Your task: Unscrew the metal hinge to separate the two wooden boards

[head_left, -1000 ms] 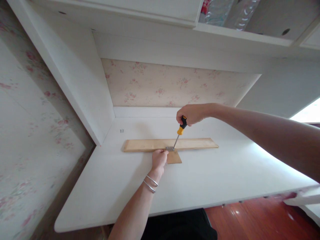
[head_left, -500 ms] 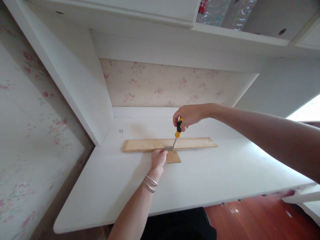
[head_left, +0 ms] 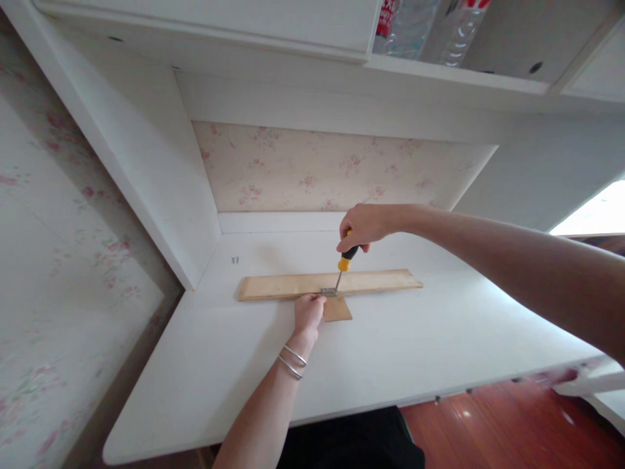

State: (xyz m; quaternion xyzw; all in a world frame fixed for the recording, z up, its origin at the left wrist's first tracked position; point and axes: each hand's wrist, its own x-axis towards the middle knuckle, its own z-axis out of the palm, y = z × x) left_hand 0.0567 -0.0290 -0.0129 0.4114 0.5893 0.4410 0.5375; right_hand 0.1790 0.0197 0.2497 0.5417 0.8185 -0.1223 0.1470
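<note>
A long pale wooden board (head_left: 288, 285) lies across the white desk (head_left: 415, 352), with a small wooden piece (head_left: 338, 310) butted against its near edge. A small metal bracket (head_left: 328, 292) sits at their joint. My right hand (head_left: 364, 225) grips a yellow and black screwdriver (head_left: 344, 262) nearly upright, its tip on the bracket. My left hand (head_left: 308, 311), with two bangles on the wrist, presses on the near edge of the board just left of the bracket, fingertips touching it.
Two small screws (head_left: 235, 260) lie at the desk's back left. A white side panel (head_left: 146, 163) rises on the left. Floral wallpaper (head_left: 312, 169) backs the alcove. Plastic bottles (head_left: 415, 23) stand on the shelf above. Red wooden floor (head_left: 508, 430) shows below the desk's front edge.
My right hand has turned on the screwdriver, and the handle now stands more upright with less of it showing. The left hand and boards stay put. The view has tilted slightly.
</note>
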